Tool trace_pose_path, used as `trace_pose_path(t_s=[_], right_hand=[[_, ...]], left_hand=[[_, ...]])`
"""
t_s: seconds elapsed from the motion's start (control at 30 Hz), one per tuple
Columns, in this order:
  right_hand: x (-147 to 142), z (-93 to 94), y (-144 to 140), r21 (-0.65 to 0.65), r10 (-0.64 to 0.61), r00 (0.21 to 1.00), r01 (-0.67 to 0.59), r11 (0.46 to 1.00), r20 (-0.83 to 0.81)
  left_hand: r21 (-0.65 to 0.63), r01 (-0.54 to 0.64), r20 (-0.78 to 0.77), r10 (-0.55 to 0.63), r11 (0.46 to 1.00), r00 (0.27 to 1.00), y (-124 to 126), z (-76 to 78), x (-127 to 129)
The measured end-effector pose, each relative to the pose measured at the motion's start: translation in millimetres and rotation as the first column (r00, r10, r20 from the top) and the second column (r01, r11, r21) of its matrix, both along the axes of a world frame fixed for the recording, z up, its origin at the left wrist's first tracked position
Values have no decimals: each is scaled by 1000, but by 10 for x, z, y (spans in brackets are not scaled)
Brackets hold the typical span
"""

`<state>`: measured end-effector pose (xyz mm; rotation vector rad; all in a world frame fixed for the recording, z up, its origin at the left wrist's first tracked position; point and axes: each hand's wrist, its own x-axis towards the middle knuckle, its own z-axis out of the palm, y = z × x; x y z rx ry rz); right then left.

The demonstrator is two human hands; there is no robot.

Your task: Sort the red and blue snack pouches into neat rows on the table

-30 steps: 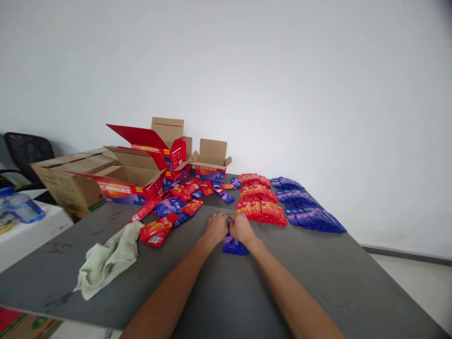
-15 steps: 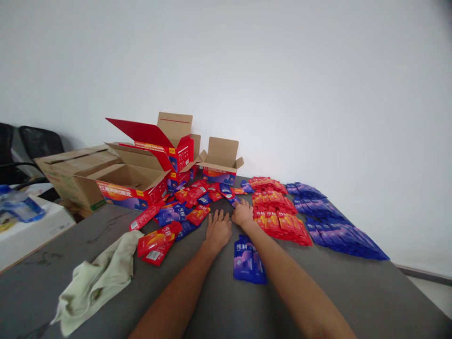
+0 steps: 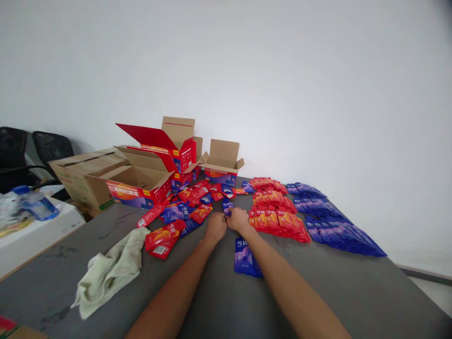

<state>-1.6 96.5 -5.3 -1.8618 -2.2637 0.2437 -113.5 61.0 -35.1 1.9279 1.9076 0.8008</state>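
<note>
hands: left hand (image 3: pixel 215 225) and right hand (image 3: pixel 238 218) touching, both on blue sachet (image 3: pixel 226 207)
grip: closure unclear
near: blue packet (image 3: pixel 245 256) on surface (image 3: pixel 219 301)

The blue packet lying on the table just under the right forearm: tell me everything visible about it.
The blue packet is a flat, glossy foil-like pouch, deep blue-purple with white characters near its far end and a paler rounded picture below. It lies flat on the grey table, lengthwise away from the person, apart from the sorted rows. The right forearm crosses over its right edge and hides part of it; whether they touch cannot be told. Neither hand holds it: the right hand is beyond its far end.
</note>
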Motion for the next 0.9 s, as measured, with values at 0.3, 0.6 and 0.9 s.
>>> trace_pose_path(t_s=[0.3, 0.6, 0.9], right_hand=[[-7, 171, -647, 62, 16, 995, -10, 998, -95], [579, 108, -1226, 214, 168, 939, -105, 971, -300], [993, -7, -1551, -88, 208, 949, -234, 968, -236]], left_hand=[[-109, -138, 673, 175, 984, 719, -305, 193, -14], [-285, -75, 832, 285, 956, 477, -689, 185, 55], [-411, 51, 653, 255, 910, 713, -815, 135, 300]])
